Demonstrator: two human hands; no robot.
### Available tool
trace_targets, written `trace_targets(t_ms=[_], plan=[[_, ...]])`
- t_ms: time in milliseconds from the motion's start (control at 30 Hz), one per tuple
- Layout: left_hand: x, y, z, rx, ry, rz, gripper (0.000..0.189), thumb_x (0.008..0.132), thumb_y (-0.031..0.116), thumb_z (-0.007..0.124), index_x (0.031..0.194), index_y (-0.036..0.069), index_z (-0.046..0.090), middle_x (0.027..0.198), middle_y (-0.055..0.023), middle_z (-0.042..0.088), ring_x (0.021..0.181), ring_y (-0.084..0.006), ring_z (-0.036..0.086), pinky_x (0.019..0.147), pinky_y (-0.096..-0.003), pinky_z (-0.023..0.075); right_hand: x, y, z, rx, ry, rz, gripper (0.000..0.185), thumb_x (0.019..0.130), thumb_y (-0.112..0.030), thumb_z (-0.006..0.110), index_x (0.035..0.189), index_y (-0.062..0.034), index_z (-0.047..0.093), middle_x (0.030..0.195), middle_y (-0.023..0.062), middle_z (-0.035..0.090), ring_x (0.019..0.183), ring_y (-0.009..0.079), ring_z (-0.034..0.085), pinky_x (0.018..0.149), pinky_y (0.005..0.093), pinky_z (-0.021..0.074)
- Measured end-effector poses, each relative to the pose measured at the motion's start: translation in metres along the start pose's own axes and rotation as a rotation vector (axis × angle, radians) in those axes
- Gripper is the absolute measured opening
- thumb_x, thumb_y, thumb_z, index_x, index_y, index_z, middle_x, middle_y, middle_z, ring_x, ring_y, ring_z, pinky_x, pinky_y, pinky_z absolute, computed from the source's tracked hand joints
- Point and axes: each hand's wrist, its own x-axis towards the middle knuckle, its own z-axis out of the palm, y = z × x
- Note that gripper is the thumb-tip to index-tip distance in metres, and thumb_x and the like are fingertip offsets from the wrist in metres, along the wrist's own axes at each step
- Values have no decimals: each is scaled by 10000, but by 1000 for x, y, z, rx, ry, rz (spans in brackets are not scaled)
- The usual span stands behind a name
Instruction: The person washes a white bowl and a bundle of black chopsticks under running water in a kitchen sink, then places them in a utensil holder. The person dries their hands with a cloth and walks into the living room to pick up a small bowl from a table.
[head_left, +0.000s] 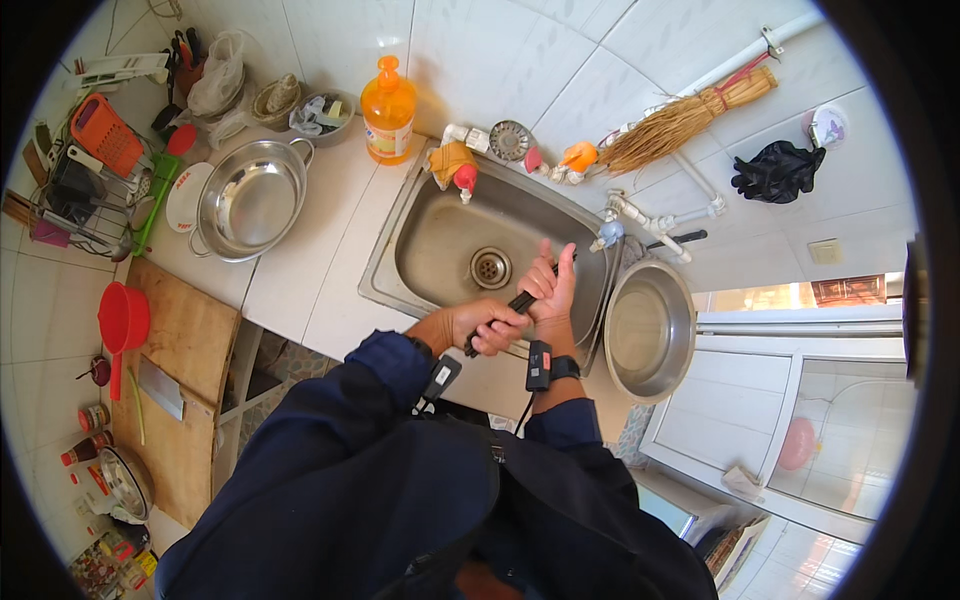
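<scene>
A bundle of slim dark sticks (522, 302), apparently chopsticks, runs slantwise between my hands at the near side of the stainless steel sink (435, 232). Around its lower end are the curled fingers of my left hand (491, 326). My right hand (551, 286) holds the upper part, its thumb pointing away from me. Fingers cover much of the bundle, so the number of sticks cannot be told. Beyond my hands lies the round drain strainer (491, 268). A tap with a red handle (465, 180) and an orange cloth (448, 161) overhangs the sink's far left corner.
To the sink's right stands a metal basin (646, 330) holding liquid. An orange pump bottle (388, 112) stands behind left, near a two-handled steel pan (253, 201). Farther left, a cleaver (161, 388) and a red ladle (124, 319) rest on a wooden board (172, 300).
</scene>
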Motion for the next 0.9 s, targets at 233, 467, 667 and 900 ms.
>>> trace_targets(t_ms=[233,467,667,900], plan=[[23,-10,-17,825,578,151,142,939,133,569,1032,68,483,686,-87,560,488,-215,538,440,-410,430,13,13,-19,-455,1137,-183,224,996,-289,607,912,-83,580,538,-70,273,409,77,274,389,247,245],[34,-18,9,1272,985,302,156,872,55,571,1001,15,492,838,-252,623,778,-400,612,678,-505,479,28,25,-9,-755,1203,-309,400,964,-455,627,851,-76,565,529,-52,309,394,93,291,402,274,275],[-7,12,3,168,181,27,205,1006,200,571,859,140,442,612,63,363,412,-34,320,340,-226,262,12,-9,13,-57,453,19,606,949,-648,508,1034,-62,640,518,-83,320,389,48,260,412,238,269],[3,-3,24,349,459,120,171,1010,190,546,884,128,448,630,32,397,387,-68,319,324,-252,272,20,5,-5,-503,899,-368,192,1008,-281,578,996,-90,559,570,-38,376,421,64,334,400,227,301]])
